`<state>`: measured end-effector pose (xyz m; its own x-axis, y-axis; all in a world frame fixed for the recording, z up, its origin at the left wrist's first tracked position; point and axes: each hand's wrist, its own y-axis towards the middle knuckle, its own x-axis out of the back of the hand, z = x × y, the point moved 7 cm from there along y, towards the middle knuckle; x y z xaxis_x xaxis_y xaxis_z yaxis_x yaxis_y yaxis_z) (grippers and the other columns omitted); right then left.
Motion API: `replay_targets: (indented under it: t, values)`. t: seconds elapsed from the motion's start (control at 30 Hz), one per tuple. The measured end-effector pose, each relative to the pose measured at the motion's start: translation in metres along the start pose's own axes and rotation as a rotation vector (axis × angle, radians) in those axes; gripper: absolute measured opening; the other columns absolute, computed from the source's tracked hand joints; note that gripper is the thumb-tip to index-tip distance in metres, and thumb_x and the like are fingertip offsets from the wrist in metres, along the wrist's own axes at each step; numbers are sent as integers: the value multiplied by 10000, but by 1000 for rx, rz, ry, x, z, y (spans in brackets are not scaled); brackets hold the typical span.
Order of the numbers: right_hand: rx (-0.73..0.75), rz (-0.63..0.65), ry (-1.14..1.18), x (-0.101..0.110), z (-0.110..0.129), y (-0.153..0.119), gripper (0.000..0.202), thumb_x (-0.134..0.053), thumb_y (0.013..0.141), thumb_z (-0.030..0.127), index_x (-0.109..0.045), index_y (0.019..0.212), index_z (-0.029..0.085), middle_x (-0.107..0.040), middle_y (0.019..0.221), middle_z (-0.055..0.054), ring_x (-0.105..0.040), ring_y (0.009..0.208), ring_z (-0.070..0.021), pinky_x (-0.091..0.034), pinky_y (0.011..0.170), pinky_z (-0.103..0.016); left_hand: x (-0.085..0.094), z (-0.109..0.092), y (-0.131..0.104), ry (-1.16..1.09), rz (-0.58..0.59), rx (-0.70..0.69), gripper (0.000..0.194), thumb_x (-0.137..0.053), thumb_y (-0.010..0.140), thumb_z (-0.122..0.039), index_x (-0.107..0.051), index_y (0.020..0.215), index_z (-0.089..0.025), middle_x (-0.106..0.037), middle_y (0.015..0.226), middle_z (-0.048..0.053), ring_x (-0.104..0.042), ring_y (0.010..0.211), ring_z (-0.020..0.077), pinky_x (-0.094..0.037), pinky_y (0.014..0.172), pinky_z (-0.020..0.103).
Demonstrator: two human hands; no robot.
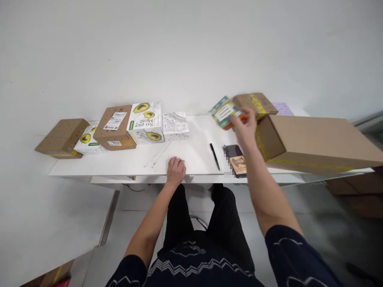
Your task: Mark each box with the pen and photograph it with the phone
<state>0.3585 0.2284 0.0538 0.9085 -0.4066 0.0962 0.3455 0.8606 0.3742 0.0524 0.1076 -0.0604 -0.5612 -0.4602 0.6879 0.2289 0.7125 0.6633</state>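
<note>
My right hand [245, 125] is raised over the right part of the desk, its fingers closed on the edge of a small colourful box [225, 113]. Motion blurs the box; blue, green and orange show, with a white barcode-like label facing up. My left hand [176, 170] rests on the desk's front edge, fingers curled in, with nothing visible in it. Between the hands lies a black pen [214, 156]. A dark notebook [238, 163] with a picture on its cover lies below my right wrist, partly hidden by the forearm.
Along the left stand a brown carton [62, 136], a labelled brown box [113, 127], a white avocado-print box [145, 121] and a small white box [175, 124]. A large carton [317, 139] lies at the right; behind it are a taped box [255, 104] and a purple item [283, 108].
</note>
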Motion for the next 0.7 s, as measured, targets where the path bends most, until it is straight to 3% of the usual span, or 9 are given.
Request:
replay_targets:
  t: [0.07, 0.17, 0.27, 0.37, 0.7]
  values:
    - [-96, 39, 78, -29, -3, -61, 386, -622, 811, 505, -550, 1110, 271, -673, 950, -16, -660, 844, -197, -568, 674, -350, 4, 5, 1, -100, -30, 52, 215, -510, 922, -152, -685, 1040, -191, -671, 1003, 125, -608, 1107, 271, -490, 1034, 477]
    - [-545, 166, 476, -77, -27, -147, 367, -699, 722, 523, -586, 929, 241, -699, 836, -10, -674, 776, -212, -541, 588, -314, 13, 25, -1, -294, -133, 251, 246, -471, 947, -205, -678, 1079, -185, -683, 1043, 128, -631, 1069, 244, -522, 984, 438]
    - [-678, 159, 573, -97, -36, -189, 412, -767, 662, 508, -632, 939, 234, -714, 811, -5, -681, 766, -208, -550, 632, -315, 17, 54, -9, -503, -250, 563, 257, -464, 956, -277, -663, 1092, -187, -705, 1071, 110, -663, 1033, 214, -541, 950, 394]
    - [-683, 150, 500, -103, -44, -195, 470, -795, 635, 508, -672, 993, 231, -728, 799, -7, -685, 782, -212, -549, 686, -323, 15, 66, -14, -583, -278, 685, 266, -463, 949, -309, -663, 1071, -182, -720, 1058, 99, -682, 1004, 199, -547, 941, 378]
    - [-640, 298, 419, -112, -47, -175, 448, -779, 657, 564, -736, 955, 233, -758, 900, -26, -677, 835, -224, -527, 727, -347, 10, 45, -5, -529, -118, 469, 336, -463, 942, -292, -622, 1215, -176, -713, 1169, 122, -681, 1080, 226, -548, 974, 398]
